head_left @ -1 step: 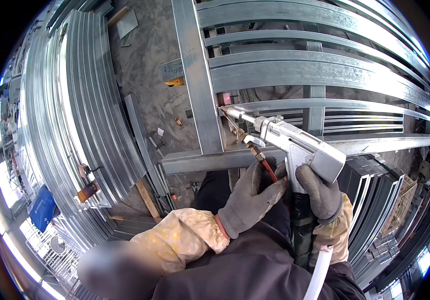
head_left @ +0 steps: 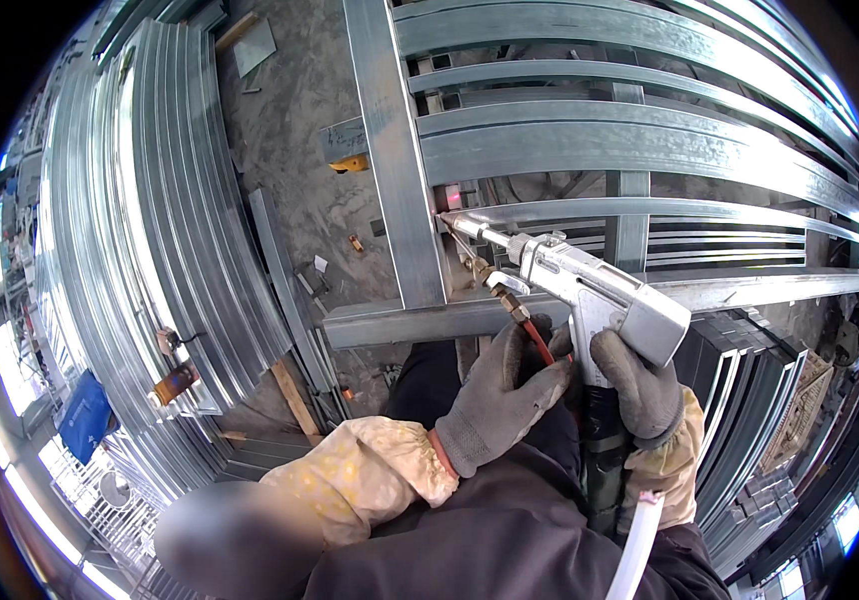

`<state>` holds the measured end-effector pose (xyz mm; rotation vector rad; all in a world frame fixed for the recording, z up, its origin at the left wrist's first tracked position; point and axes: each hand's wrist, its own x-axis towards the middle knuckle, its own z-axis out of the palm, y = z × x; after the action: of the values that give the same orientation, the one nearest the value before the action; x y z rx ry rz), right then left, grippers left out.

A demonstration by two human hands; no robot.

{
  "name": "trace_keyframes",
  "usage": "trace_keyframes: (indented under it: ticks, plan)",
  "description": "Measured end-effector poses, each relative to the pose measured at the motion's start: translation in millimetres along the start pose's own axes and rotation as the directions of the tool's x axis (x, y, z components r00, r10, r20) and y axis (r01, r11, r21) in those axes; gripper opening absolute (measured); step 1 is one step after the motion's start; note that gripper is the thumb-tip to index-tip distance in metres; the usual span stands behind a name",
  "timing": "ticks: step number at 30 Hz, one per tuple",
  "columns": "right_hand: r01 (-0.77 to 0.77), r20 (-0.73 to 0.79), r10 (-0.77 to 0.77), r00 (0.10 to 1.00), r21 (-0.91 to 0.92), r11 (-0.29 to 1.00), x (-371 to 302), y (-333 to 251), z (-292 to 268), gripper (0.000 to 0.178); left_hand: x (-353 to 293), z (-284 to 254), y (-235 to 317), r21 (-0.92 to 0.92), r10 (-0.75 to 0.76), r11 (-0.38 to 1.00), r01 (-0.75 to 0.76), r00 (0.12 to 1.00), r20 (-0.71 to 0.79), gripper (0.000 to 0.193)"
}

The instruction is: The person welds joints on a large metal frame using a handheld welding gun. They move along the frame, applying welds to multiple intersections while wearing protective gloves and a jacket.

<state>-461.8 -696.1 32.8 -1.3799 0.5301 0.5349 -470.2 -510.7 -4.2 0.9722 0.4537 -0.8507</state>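
My right hand (head_left: pixel 640 385), in a grey glove, wraps round the handle of a silver handheld welding gun (head_left: pixel 605 300). Its copper-coloured tip (head_left: pixel 450 220) points up and left, at the corner where a thin crossbar (head_left: pixel 550 210) meets a wide upright bar (head_left: pixel 400 160) of a galvanized steel frame. Below the gun barrel runs a thin wire-feed tube (head_left: pixel 537 342), red with brass fittings. My gloved left hand (head_left: pixel 505 395) is closed round its lower end; some fingertips are hidden. A black-wrapped cable (head_left: pixel 605 450) leaves the gun handle downward.
Long stacked metal profiles (head_left: pixel 170 180) lie to the left, a brown cylindrical object (head_left: pixel 175 383) upon them. A yellow tool (head_left: pixel 350 163) rests on the floor beside the frame. The frame's near rail (head_left: pixel 390 325) crosses before me. More dark tubes (head_left: pixel 740 370) are stacked at right.
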Motion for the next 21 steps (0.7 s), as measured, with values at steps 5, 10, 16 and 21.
trace_keyframes:
  ticks: [5,10,16,21]
  plan:
    - [-0.011,0.020,0.011,1.000,-0.014,1.000,1,-4,2,0.043,0,-1,0,-0.008,-0.003,1.000,0.003,1.000,0.015,0.040]
    - [-0.050,-0.013,0.050,0.999,0.036,0.998,0,1,5,0.042,-1,1,6,-0.033,-0.004,0.999,0.005,1.000,0.027,0.038]
    - [-0.043,-0.024,0.044,0.999,0.026,0.999,-1,1,8,0.042,-1,3,11,0.004,-0.002,1.000,0.002,1.000,0.012,0.034]
    - [-0.064,-0.013,0.064,0.998,0.026,0.998,-2,-1,9,0.043,-2,2,9,-0.026,-0.009,1.000,0.010,1.000,0.019,0.032]
